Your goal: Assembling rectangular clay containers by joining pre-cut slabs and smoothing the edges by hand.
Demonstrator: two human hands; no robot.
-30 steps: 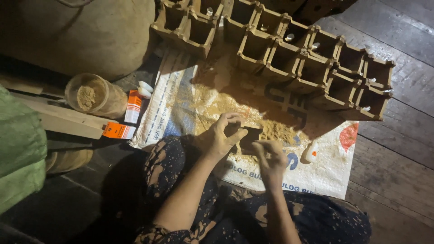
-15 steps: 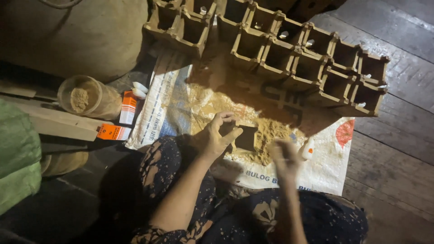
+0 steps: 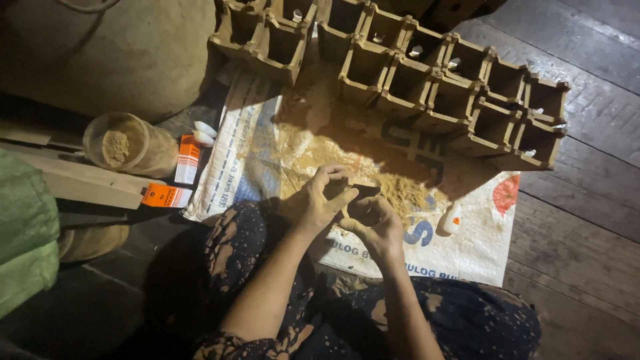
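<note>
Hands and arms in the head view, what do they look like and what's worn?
Left hand and right hand are bare: no gloves, rings or watch visible. Both forearms are uncovered, no sleeves in view. Dark trousers with a pale blotchy print cover the legs below.

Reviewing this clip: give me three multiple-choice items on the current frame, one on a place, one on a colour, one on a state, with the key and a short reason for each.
1. Where does the clear jar of powder stand?
A. left of the woven sack
B. inside an open box
C. on the person's lap

2. What colour are the two small cartons?
A. blue
B. orange and white
C. black

3. How is the small dark box held?
A. lying alone on the sack
B. in the left hand only
C. between both hands

Key: 1 A, the jar sits on the floor left of the woven sack. 2 B, both cartons show orange with white. 3 C, the left hand and right hand both grip it over the heap of powder.
</note>
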